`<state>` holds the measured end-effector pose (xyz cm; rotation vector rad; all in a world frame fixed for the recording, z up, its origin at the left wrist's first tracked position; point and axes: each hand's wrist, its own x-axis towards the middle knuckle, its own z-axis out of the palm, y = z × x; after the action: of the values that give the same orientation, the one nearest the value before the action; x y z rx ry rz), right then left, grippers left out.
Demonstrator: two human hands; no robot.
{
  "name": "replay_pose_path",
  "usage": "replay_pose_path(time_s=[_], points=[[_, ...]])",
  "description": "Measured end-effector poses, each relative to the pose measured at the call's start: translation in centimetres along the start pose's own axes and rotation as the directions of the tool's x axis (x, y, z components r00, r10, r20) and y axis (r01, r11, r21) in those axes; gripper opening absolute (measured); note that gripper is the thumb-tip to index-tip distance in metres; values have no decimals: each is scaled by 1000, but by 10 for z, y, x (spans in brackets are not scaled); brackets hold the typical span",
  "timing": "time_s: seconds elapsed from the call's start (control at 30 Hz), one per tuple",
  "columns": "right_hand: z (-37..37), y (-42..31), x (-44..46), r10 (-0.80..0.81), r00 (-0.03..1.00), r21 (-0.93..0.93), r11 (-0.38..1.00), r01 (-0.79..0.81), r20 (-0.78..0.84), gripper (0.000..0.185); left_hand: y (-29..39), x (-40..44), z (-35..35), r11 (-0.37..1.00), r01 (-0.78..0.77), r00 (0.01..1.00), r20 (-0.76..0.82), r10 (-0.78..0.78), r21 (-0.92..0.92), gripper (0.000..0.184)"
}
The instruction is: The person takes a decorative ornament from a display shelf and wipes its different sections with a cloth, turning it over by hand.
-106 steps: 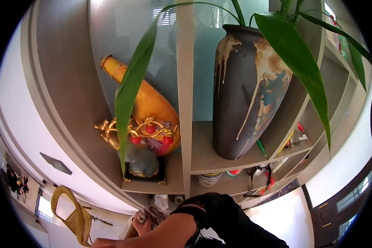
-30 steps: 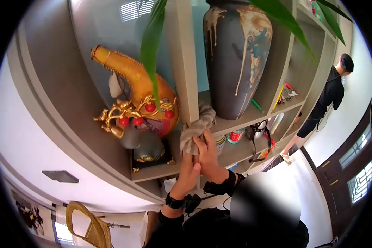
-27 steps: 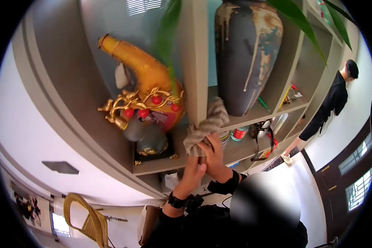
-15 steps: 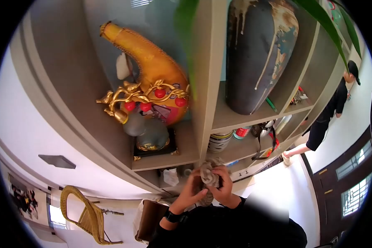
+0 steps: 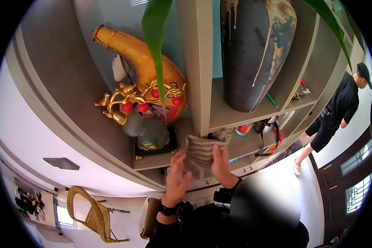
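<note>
A striped brown-and-beige cloth hangs partly unfolded in front of the shelf unit, slightly blurred. My right hand grips its right side, with the fingers against the fabric. My left hand is at the cloth's lower left with fingers apart; whether a fingertip touches the edge I cannot tell. Behind the cloth's upper left stands a grey gourd-shaped ornament on a black base, with gold branches and red berries. An orange gourd-shaped piece leans at the back of the same compartment.
A tall dark vase fills the compartment on the right. Green leaves hang in front of the shelves. Below left are a wicker chair and a box. A person in black is at far right, near a dark door.
The bunched cloth has been opened out and raised toward the shelf. My left hand has come away from the bundle and spread. The person at right has moved and stands more upright.
</note>
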<state>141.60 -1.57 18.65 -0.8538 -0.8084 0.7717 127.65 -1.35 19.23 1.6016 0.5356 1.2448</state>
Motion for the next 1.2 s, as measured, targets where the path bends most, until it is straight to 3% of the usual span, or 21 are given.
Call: replay_pose_path(time_s=[0.03, 0.13, 0.2, 0.27, 0.37, 0.4, 0.47, 0.53, 0.6, 0.67, 0.73, 0.77, 0.83, 0.87, 0.93, 1.0, 1.07, 1.13, 1.2], points=[[0, 0, -1, -10, 987, -131, 991, 31, 160, 43, 7, 7, 2, 999, -40, 999, -28, 39, -26, 49], [8, -6, -1, -87, 968, -162, 978, 128, 235, 43, 0, 19, 3, 994, -68, 997, -29, 66, -87, 52], [4, -2, 2, -130, 969, -169, 971, 167, 209, 43, -8, 29, 3, 999, -39, 989, 145, 39, -2, 52], [-5, 5, 6, -212, 934, -292, 909, 296, 287, 39, -9, 35, 12, 999, -6, 980, 200, -2, 40, 55], [-14, 6, 6, -314, 903, -401, 817, 414, 293, 34, -12, 36, 19, 939, -145, 965, 255, 65, 312, 60], [-17, 11, 2, -322, 904, -399, 818, 415, 280, 34, -17, 32, 21, 937, -151, 961, 268, 65, 315, 60], [-24, 27, -10, -175, 969, -500, 832, 239, 172, 31, -29, 22, 23, 934, -99, 984, 175, 40, 344, 63], [-33, 43, -18, -173, 974, -474, 852, 224, 149, 30, -47, 6, 22, 930, -25, 983, 177, -44, 368, 65], [-44, 56, -25, 5, 987, -482, 873, 73, 160, 29, -60, -6, 25, 913, 71, 977, 154, -144, 402, 67], [-46, 64, -24, -50, 982, -494, 859, 136, 183, 32, -58, -4, 23, 913, 61, 962, 220, -162, 403, 66], [-36, 45, -13, -216, 959, -431, 859, 277, 186, 29, -45, 7, 25, 936, -23, 984, 172, -41, 352, 68], [-29, 29, -6, -212, 959, -431, 859, 275, 190, 29, -32, 13, 27, 936, -19, 985, 167, -43, 351, 68], [-14, -9, 13, -400, 870, -417, 765, 491, 290, 24, 2, 32, 32, 954, -142, 978, 187, 93, 265, 68], [-9, -19, 17, -394, 868, -412, 767, 492, 303, 24, 11, 39, 34, 954, -139, 981, 172, 94, 267, 68], [-1, -29, 22, -219, 952, -209, 942, 264, 214, 20, 23, 51, 37, 986, -164, 970, 186, 154, 41, 71], [-4, -13, 18, -215, 950, -177, 950, 257, 227, 18, 15, 50, 35, 986, -80, 985, 164, 56, 144, 73], [-13, 14, 11, -250, 951, -299, 907, 295, 182, 17, -11, 42, 28, 893, -182, 975, 195, 109, 411, 73], [-17, 20, 1, -219, 957, -292, 918, 268, 191, 18, -22, 28, 29, 955, 15, 984, 163, -66, 295, 74], [-27, 36, -6, -140, 977, -399, 896, 195, 163, 19, -42, 15, 28, 949, 82, 974, 176, -140, 305, 76]])
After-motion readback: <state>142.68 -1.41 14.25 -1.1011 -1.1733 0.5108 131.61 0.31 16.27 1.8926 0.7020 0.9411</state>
